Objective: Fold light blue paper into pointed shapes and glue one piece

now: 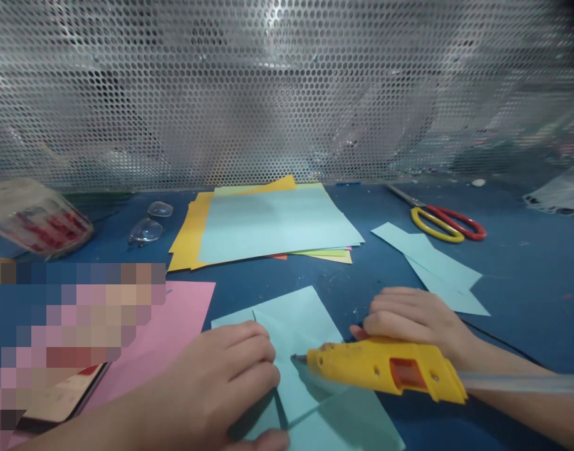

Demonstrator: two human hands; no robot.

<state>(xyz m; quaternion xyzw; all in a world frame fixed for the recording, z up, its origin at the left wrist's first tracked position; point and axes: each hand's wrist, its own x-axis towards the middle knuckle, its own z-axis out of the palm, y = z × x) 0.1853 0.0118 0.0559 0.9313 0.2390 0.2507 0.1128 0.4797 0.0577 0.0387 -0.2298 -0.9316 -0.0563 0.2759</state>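
Your right hand is closed around the handle of a yellow glue gun, near the front edge of the blue worktop. The gun lies almost level and its dark nozzle points to the left, with the tip just above a light blue sheet. A clear glue stick comes out from the back of the gun toward the right edge.

Your left hand rests on the same light blue sheet with the fingers curled, pressing the paper down just left of the nozzle. It does not grip anything. The sheet lies at the front middle of the worktop and has a fold or a cut line that runs under your fingers.

Left of it lies a pink sheet, partly under your left arm. Toward the back middle there is a stack of coloured paper, light blue on top, with yellow and orange below. Two light blue strips lie at the right of the stack, and behind them are scissors with one red and one yellow handle.

At the back left corner a clear plastic container lies tilted; inside it there is something red, but I cannot tell what. Near it lie a pair of glasses. A perforated metal screen stands along the back edge.
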